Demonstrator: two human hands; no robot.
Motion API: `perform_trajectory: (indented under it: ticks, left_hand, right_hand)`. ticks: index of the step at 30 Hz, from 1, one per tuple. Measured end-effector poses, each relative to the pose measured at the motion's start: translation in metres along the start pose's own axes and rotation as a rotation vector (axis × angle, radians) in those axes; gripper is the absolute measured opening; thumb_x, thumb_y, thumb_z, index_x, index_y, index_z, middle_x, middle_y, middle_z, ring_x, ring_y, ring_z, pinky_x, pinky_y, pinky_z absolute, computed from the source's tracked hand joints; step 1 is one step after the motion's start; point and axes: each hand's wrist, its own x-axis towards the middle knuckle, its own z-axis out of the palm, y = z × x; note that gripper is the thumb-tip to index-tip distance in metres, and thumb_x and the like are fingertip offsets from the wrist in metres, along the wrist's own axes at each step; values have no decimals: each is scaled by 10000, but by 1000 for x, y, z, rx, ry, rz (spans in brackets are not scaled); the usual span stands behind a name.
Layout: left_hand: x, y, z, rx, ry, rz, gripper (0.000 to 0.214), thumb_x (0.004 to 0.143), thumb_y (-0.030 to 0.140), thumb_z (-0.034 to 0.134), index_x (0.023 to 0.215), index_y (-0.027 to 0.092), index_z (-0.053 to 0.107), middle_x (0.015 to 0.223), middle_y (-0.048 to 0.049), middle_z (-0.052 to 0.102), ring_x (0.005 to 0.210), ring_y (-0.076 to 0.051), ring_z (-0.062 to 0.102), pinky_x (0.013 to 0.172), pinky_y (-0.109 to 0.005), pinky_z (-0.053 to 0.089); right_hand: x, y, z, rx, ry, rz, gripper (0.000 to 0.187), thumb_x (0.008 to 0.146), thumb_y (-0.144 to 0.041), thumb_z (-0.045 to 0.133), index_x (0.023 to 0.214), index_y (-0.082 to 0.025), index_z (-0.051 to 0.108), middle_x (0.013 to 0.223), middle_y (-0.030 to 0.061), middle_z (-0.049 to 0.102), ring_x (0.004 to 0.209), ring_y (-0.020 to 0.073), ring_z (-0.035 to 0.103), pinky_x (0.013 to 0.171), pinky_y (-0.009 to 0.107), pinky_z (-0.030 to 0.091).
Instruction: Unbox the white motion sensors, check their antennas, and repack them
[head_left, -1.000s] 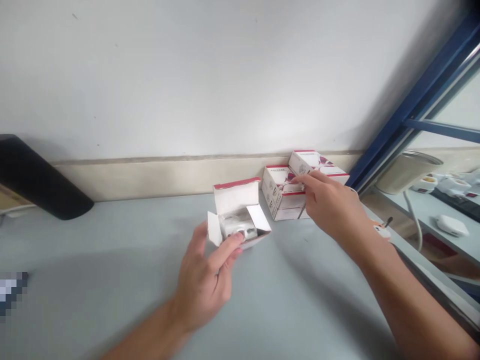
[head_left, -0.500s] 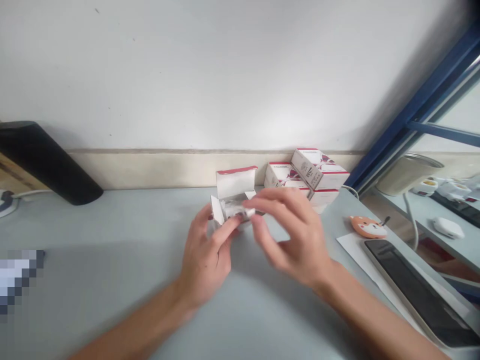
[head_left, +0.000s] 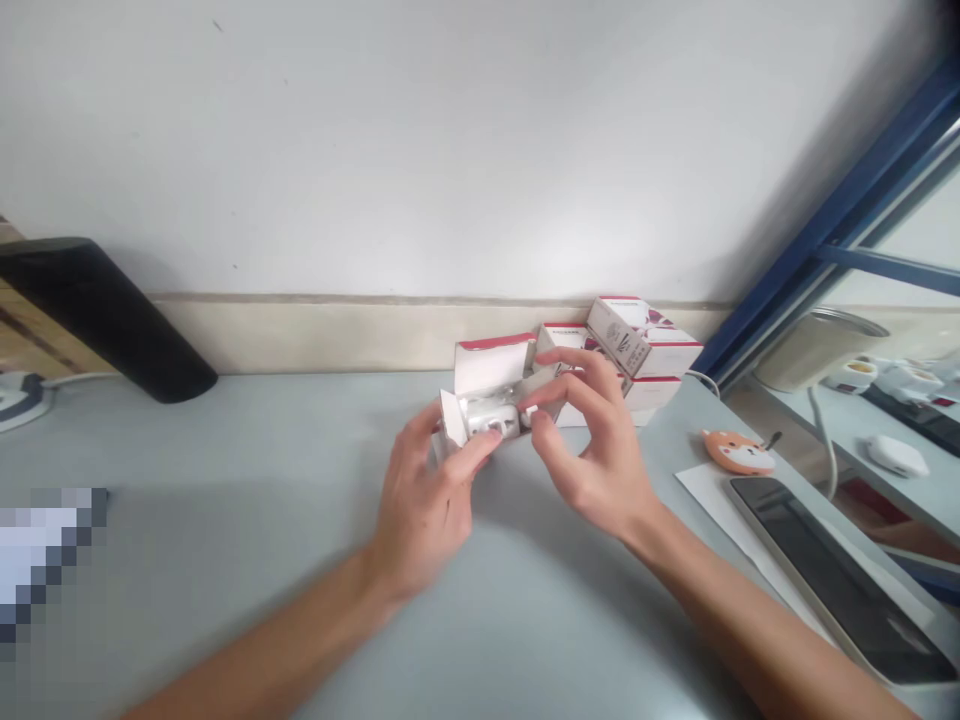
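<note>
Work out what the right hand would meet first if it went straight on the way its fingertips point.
The right hand would probably meet the open box first, at its right side. They overlap in the picture, so any gap looks small, but depth is unclear.

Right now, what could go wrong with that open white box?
If the left hand tips the open white cardboard box, the shiny white object inside might slide out. The right hand, at the box's right side, could crease it, or perhaps bump the red-edged white cardboard boxes stacked behind.
</note>
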Motion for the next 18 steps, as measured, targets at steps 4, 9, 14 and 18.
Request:
perform_trajectory:
  ticks: [4, 9, 14, 18]
  left_hand:
    - [-2, 1, -2, 4, -31, 47, 518, 939, 12, 648, 1334, 346, 621, 1391, -94, 626, 1191, -265, 668, 928, -439, 596]
    - [-2, 1, -1, -38, -6, 15, 631, 925, 23, 688, 1435, 372, 559, 1409, -105, 603, 1154, -257, 682, 911, -424, 614]
    - [1, 5, 1, -210, 72, -28, 857, 921, 61, 741, 1630, 326, 339, 1426, -143, 630, 1222, -262, 680, 1008, -443, 600]
    - [2, 7, -3, -157, 32, -63, 659, 961, 104, 701, 1545, 306, 472, 1376, -119, 608, 1225, -246, 655, 1001, -405, 597]
  right_hand:
    - [1, 6, 3, 138, -76, 88, 203, 863, -146, 591, 1033, -254, 614, 1444, 108, 563, 1430, 316, 508, 1159, 542, 431]
    - [-4, 11, 11, 447, -119, 242, 406, 922, -194, 558, 1299, -302, 452, 1415, 89, 565, 1327, 259, 570, 1000, 431, 543]
    - [-13, 23, 15, 525, -118, 234, 296, 1047, -433, 532, 1307, -320, 445, 1379, 85, 578, 1231, 265, 602, 883, 400, 571]
    - [-11, 20, 14, 572, -232, 238, 409, 1071, -601, 449, 1349, -311, 523, 1348, 81, 631, 1254, 294, 616, 1021, 467, 545]
